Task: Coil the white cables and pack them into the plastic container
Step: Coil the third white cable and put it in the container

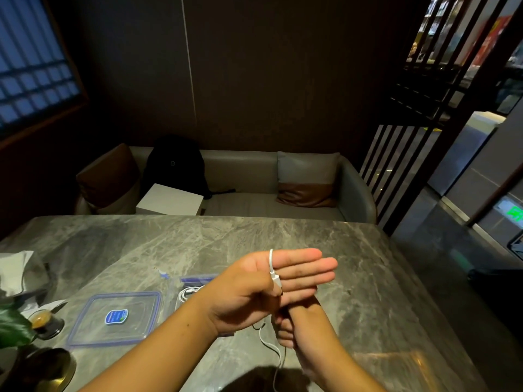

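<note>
A white cable (271, 260) loops over the edge of my left hand (271, 281), which is held above the table with its fingers straight and pointing right. The thumb pins the cable's white plug against the palm. Just below, my right hand (288, 326) curls its fingers round the same cable, and the rest trails down toward me. The plastic container (195, 279), clear with a blue rim, sits on the table behind my left forearm. Another coiled white cable (185, 293) lies in it. Its lid (93, 326), bearing a blue label, lies flat to the left.
The grey marble table (283, 233) stretches ahead and to the right. At the left edge are crumpled tissue (14, 267), a small glass cup (42, 321) and a green leaf (11, 326). Beyond the table stands a sofa with a black backpack (175, 165) and a white box (169, 203).
</note>
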### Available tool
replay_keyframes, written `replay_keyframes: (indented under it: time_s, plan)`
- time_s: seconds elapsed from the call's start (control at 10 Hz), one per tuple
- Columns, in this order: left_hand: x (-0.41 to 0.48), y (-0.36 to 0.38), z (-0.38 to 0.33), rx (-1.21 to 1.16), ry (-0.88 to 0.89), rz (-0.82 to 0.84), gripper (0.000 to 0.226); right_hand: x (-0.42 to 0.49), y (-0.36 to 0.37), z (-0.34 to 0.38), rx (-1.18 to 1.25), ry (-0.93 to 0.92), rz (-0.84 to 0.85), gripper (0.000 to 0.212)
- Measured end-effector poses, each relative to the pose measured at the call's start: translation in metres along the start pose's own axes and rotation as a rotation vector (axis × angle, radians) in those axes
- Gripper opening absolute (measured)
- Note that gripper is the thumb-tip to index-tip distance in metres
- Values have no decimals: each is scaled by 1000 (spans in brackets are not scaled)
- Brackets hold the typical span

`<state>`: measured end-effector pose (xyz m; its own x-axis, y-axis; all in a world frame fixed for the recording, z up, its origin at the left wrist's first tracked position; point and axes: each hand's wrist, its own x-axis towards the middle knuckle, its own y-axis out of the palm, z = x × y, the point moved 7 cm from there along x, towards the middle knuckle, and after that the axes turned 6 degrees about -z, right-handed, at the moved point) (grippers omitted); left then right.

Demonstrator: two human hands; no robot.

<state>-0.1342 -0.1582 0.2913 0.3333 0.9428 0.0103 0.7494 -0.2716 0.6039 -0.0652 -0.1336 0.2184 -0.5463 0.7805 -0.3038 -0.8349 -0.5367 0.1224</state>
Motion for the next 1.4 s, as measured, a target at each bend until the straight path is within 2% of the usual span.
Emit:
replay_keyframes:
  time_s: [0.2, 0.5, 0.6, 0.8, 1.0, 1.1, 1.4]
  plan:
    - [0, -13, 12, -77, -49, -27, 69, -25, 1, -9, -76, 75, -40, 46]
    - [-2, -34, 18, -46, -70, -113, 67, -52, -11, 30, -253, -73, 198, 27]
    - [-6, -44, 18, -28, -99, -130, 66, -52, -26, 50, -287, -152, 187, 25]
    - [-12, -35, 28, -41, -149, -3, 66, -33, -53, 83, -300, -311, 76, 23]
    - [-14, -22, 28, 75, -169, 86, 66, -20, -60, 126, -476, -521, 63, 17]
    - [-14, -16, 34, 122, -213, 127, 66, -14, -52, 133, -549, -588, 115, 12]
    - [-12, 9, 49, 295, -309, 283, 67, -2, 3, 130, -624, -597, 408, 5]
